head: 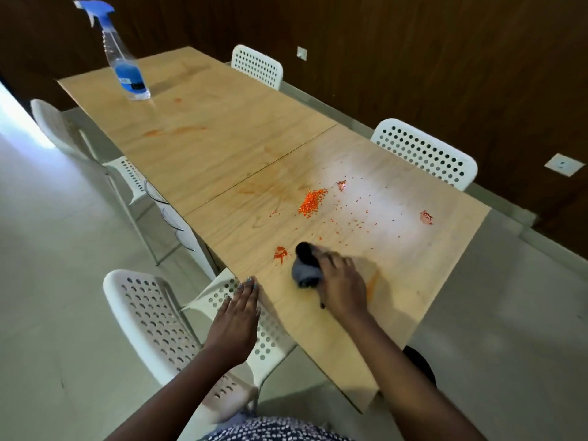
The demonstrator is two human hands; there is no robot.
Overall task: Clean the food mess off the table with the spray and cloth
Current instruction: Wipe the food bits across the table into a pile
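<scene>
A long pale wooden table [222, 148] carries a pile of orange food grains [311, 202], a smaller orange clump [280, 253], scattered crumbs and two pinkish scraps [426, 217]. Orange smears mark the far half. My right hand [342, 281] presses a bunched grey cloth [306, 268] onto the table just right of the small clump. My left hand [237, 316] is flat with fingers extended at the table's near left edge, holding nothing. A spray bottle [127, 68] with a blue trigger and blue liquid stands upright at the far left end.
White perforated chairs line both sides: one under my left hand [152, 316], others along the left [133, 176] and two on the right [426, 152]. Dark wooden wall panels stand behind. The floor is pale tile.
</scene>
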